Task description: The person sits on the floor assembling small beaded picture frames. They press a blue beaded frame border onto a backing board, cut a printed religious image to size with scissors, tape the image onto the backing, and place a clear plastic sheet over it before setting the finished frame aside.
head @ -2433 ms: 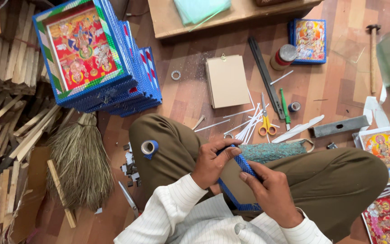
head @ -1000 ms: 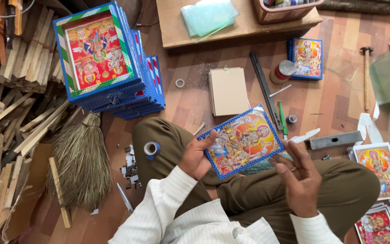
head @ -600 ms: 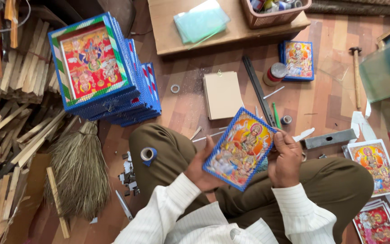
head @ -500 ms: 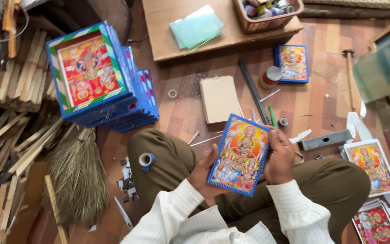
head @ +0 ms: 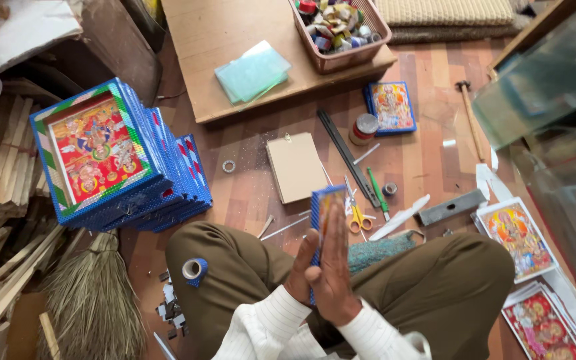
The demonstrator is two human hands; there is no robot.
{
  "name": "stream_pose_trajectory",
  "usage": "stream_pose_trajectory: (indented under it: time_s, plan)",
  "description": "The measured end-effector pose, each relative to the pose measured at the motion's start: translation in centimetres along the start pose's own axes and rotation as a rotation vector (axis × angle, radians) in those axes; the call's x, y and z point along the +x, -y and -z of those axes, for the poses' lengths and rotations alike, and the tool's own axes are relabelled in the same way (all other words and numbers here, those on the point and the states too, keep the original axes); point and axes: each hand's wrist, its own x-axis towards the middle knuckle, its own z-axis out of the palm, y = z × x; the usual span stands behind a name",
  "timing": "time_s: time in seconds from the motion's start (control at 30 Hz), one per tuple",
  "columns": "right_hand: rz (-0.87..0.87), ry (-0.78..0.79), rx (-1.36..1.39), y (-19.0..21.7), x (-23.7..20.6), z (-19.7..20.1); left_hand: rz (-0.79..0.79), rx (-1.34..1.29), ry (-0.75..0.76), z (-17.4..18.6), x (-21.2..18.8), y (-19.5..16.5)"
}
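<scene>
Head view, centre: a small framed picture (head: 323, 212) with a blue patterned border is held edge-on and upright, pressed between two flat palms above the lap of a seated person.
Left hand (head: 301, 267): laid open and flat against the near face of the frame, fingers straight.
Right hand (head: 337, 263): laid open and flat against the other face, fingers pointing up; nothing else is gripped.
Step in hand: the frame seems to be squeezed or checked along its edge, as a finishing press.
Next move: judged to call for turning the frame flat again without slipping, then a free spot on the floor.
Upper centre: a pink basket (head: 341, 59) on a low wooden board, filled with small mixed rolls and scraps.
Left of frame: a leaning stack of blue framed pictures (head: 118, 160).
Lower left: a tape roll (head: 193, 269) resting on the knee.
Centre floor: yellow-handled scissors (head: 356, 212).
</scene>
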Motion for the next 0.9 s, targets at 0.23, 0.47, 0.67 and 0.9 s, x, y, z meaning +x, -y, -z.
stream_pose_trajectory:
  time_s: [0.23, 0.47, 0.67, 0.9]
  plan:
    - [-0.044, -0.02, 0.004, -4.7, 8.1, 1.9, -0.037, -0.043, -0.069, -0.7, -0.9, 2.4]
    - [-0.374, -0.026, 0.056, -4.8, -1.2, -2.2, -0.177, -0.051, -0.074, -1.6, -0.4, -2.5]
    - [-0.623, -0.177, 0.627, -5.1, -4.7, -0.6, -0.222, -0.17, -0.028, 0.0, 0.2, -4.9]
    - [-0.696, -0.02, 0.625, -8.0, -3.3, 3.9, -0.152, 0.055, -0.093, 0.2, 0.8, -9.5]
